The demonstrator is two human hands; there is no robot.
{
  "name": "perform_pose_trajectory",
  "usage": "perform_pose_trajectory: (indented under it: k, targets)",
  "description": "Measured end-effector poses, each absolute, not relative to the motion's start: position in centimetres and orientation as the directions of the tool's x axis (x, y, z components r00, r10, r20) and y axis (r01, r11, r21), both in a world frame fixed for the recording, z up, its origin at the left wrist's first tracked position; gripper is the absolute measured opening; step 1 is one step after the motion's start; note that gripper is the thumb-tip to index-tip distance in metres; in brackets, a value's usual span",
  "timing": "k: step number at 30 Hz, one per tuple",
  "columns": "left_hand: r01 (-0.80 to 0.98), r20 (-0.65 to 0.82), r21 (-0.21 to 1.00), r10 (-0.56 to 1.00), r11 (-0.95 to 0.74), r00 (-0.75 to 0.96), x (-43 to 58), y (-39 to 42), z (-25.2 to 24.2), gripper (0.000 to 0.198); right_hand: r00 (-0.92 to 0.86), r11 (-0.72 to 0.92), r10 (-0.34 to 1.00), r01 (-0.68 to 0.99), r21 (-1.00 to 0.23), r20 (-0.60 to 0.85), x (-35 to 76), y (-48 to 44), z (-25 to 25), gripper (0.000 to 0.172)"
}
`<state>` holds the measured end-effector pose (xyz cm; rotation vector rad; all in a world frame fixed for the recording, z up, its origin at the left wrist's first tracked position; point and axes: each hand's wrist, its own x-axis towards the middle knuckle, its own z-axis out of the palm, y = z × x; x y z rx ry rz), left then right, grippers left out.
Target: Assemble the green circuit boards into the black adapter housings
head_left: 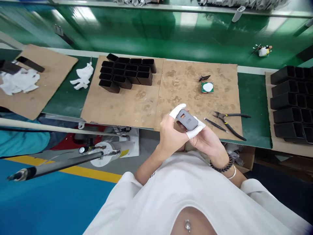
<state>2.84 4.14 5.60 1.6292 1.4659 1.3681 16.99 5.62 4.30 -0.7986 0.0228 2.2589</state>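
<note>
My left hand (170,132) and my right hand (207,138) are closed together around a small dark grey plastic housing (189,121), just in front of the bench edge. One end of the housing faces up and has a rectangular opening, with something orange and white showing inside. White finger cots cover some fingertips on both hands. Right of my hands, tweezers (216,125) and diagonal cutting pliers (231,124) with black-and-yellow handles lie on the cardboard. Behind them is a small green circuit board (203,90) with a white oval pad and a black piece (204,78) beside it.
Rows of open black cases (127,73) stand on cardboard (122,107) to the left, and more black cases (288,107) at far right. A crumpled white cloth-like item (84,75) lies further left. A small wired part (264,51) sits on the green surface behind. A person's teal sleeve (22,138) shows at left.
</note>
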Motion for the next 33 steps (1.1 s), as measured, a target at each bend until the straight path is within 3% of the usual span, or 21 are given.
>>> perform_pose_trajectory:
  k: [3, 8, 11, 14, 17, 21, 23, 27, 30, 33]
  targets:
    - [0.355, 0.301, 0.904, 0.944, -0.238, -0.133, 3.1, 4.0, 6.1, 0.068, -0.53, -0.735, 0.656, -0.609, -0.298, -0.538, 17.3, 5.3, 4.2, 0.017]
    - [0.269, 0.364, 0.904, 0.928, -0.332, -0.08, 3.3, 4.2, 6.0, 0.063, -0.366, -0.608, 0.791, -0.56, -0.563, -0.49, 17.5, 5.1, 3.3, 0.019]
    - [0.297, 0.4, 0.877, 0.916, -0.377, -0.017, 3.0, 4.5, 4.0, 0.061, 0.003, -0.288, 0.945, -0.468, -0.835, -0.327, 17.3, 5.5, 2.4, 0.019]
    - [0.48, 0.379, 0.816, 0.925, -0.322, -0.023, 2.9, 5.1, 0.6, 0.06, 0.245, 0.058, 0.969, -0.082, -0.995, 0.037, 17.3, 5.7, 1.3, 0.021]
    - [0.634, 0.314, 0.743, 0.948, -0.213, -0.049, 3.2, 5.6, -2.4, 0.055, 0.106, 0.252, 0.95, 0.292, -0.923, 0.293, 17.2, 5.4, 0.2, 0.018]
    - [0.668, 0.277, 0.722, 0.96, -0.18, -0.042, 3.7, 5.6, -3.9, 0.051, -0.022, 0.412, 0.883, 0.515, -0.752, 0.469, 16.8, 4.9, -0.5, 0.02]
    - [0.601, 0.272, 0.77, 0.962, -0.215, -0.005, 3.4, 5.6, -3.8, 0.057, -0.046, 0.441, 0.858, 0.577, -0.687, 0.512, 16.4, 4.8, -0.5, 0.021]
    - [0.268, 0.296, 0.901, 0.935, -0.342, 0.197, 1.5, 6.0, -2.9, 0.074, -0.132, 0.47, 0.839, 0.665, -0.581, 0.528, 15.9, 4.8, -0.6, 0.02]
    - [0.131, 0.285, 0.93, 0.901, -0.342, 0.329, -0.8, 7.0, -2.0, 0.058, -0.178, 0.495, 0.838, 0.647, -0.581, 0.516, 15.9, 4.9, -0.6, 0.019]
    - [0.107, 0.174, 0.966, 0.898, -0.235, 0.404, -2.6, 8.2, -1.2, 0.043, -0.191, 0.455, 0.884, 0.566, -0.688, 0.427, 16.2, 4.9, -0.6, 0.021]
